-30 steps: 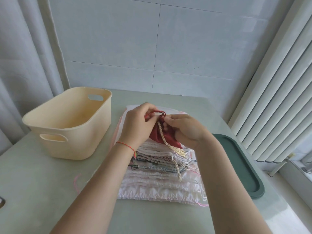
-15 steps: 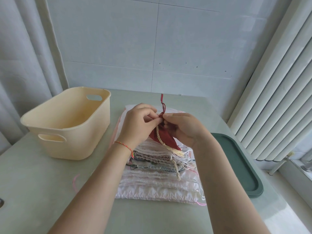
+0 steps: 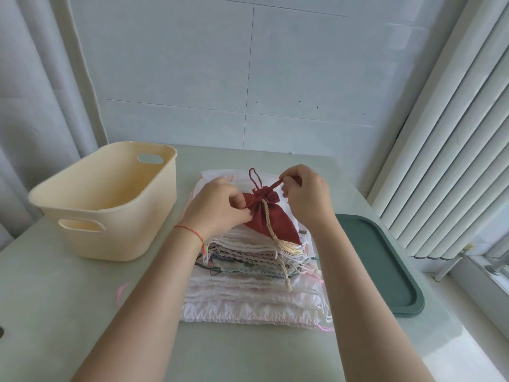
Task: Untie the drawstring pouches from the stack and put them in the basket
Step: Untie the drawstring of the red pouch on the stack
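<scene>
Pouch (image 3: 271,216) btwn hands | L fingers (image 3: 242,208) pinch neck | R fingers (image 3: 286,180) pinch cord (image 3: 272,185)

The right hand (image 3: 305,197) has moved away to the right of centre, drawing the red cord (image 3: 275,184) out taut. The red pouch (image 3: 271,216), earlier hidden between both hands, now lies exposed, with the left hand (image 3: 217,208) pinching its gathered neck.

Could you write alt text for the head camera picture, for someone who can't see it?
Two hands work a dark red pouch atop a stack of pouches: the left hand pinches its neck, the right hand pulls its red cord. A cream basket stands left.
</scene>
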`<state>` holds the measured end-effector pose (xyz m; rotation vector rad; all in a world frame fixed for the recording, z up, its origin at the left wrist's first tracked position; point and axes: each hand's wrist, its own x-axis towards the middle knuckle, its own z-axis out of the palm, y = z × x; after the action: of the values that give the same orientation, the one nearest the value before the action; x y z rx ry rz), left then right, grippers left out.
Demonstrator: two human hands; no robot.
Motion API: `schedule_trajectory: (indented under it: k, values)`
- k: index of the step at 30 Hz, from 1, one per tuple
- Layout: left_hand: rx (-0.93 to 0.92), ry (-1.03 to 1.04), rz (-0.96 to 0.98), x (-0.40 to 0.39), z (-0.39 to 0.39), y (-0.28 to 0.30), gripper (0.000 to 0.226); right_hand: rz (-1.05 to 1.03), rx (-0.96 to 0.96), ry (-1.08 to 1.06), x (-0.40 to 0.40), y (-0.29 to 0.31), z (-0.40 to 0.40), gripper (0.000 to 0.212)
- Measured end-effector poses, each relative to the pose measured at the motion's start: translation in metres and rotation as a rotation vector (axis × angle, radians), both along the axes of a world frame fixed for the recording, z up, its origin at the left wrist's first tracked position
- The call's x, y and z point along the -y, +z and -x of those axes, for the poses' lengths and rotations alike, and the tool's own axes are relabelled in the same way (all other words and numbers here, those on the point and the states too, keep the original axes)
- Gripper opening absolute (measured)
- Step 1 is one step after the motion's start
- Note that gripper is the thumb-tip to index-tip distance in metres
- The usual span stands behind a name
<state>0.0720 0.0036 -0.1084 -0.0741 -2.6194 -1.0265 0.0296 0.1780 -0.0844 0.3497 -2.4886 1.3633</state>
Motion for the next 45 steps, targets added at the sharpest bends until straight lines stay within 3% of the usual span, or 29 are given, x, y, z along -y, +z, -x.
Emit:
schedule_trajectory:
  k: [1,4,8,10,12,15,17,19,22,24,26,28,30,32,34,37,41,43,45]
  values:
    - [-0.019,-0.051,-0.072,-0.001,-0.001,0.004,0.013,0.036,0.031,0.033,-0.001,0.004,0.0,0.021]
    - [0.072,-0.159,-0.215,-0.004,0.001,0.018,0.052,0.117,0.107,0.153,-0.001,0.019,-0.001,0.02]
    - [0.15,-0.115,-0.103,0.0,0.006,0.029,0.034,0.183,0.097,0.186,-0.002,0.042,-0.003,0.019]
    - [0.069,-0.069,-0.215,0.004,0.007,0.035,0.018,0.131,0.148,0.245,-0.012,0.046,-0.004,0.008]
    - [0.021,-0.042,-0.33,0.007,0.004,0.043,0.007,0.005,0.213,0.328,-0.022,0.05,-0.007,0.043]
    - [0.04,-0.035,-0.414,0.011,-0.001,0.054,0.012,-0.017,0.219,0.416,-0.025,0.056,-0.016,0.076]
    - [0.065,-0.07,-0.423,0.013,-0.007,0.059,0.016,0.003,0.199,0.462,-0.017,0.06,-0.023,0.076]
    - [0.06,-0.035,-0.421,0.019,-0.013,0.06,0.029,-0.037,0.145,0.458,-0.005,0.063,-0.027,0.061]
    - [0.015,0.184,-0.191,0.046,-0.032,0.066,0.045,-0.238,0.008,0.313,0.016,0.067,-0.025,0.032]
    - [0.024,0.374,0.109,0.078,-0.049,0.064,0.044,-0.264,-0.065,0.193,0.034,0.069,-0.023,0.029]
    - [0.181,0.44,0.332,0.102,-0.064,0.06,0.047,-0.189,-0.129,0.117,0.052,0.073,-0.026,0.029]
    - [0.315,0.341,0.292,0.112,-0.069,0.054,0.049,-0.099,-0.191,0.099,0.074,0.081,-0.03,0.031]
    - [0.312,0.233,0.086,0.111,-0.072,0.051,0.054,-0.054,-0.203,0.126,0.098,0.087,-0.031,0.034]
    - [0.187,0.173,-0.121,0.106,-0.072,0.051,0.07,-0.006,-0.155,0.205,0.12,0.091,-0.03,0.044]
    - [-0.011,0.163,-0.212,0.107,-0.071,0.048,0.071,0.022,-0.111,0.263,0.138,0.092,-0.03,0.051]
    - [-0.341,0.338,0.062,0.129,-0.071,0.042,0.062,0.043,-0.129,0.289,0.157,0.095,-0.033,0.055]
    - [-0.169,0.413,0.295,0.169,-0.082,0.021,0.096,0.138,-0.079,0.36,0.182,0.095,-0.039,0.047]
    - [-0.128,0.365,0.285,0.174,-0.089,0.012,0.113,-0.112,-0.026,0.374,0.198,0.084,-0.037,0.032]
    - [-0.126,0.349,0.26,0.17,-0.091,0.007,0.114,-0.374,0.084,0.375,0.206,0.072,-0.035,0.024]
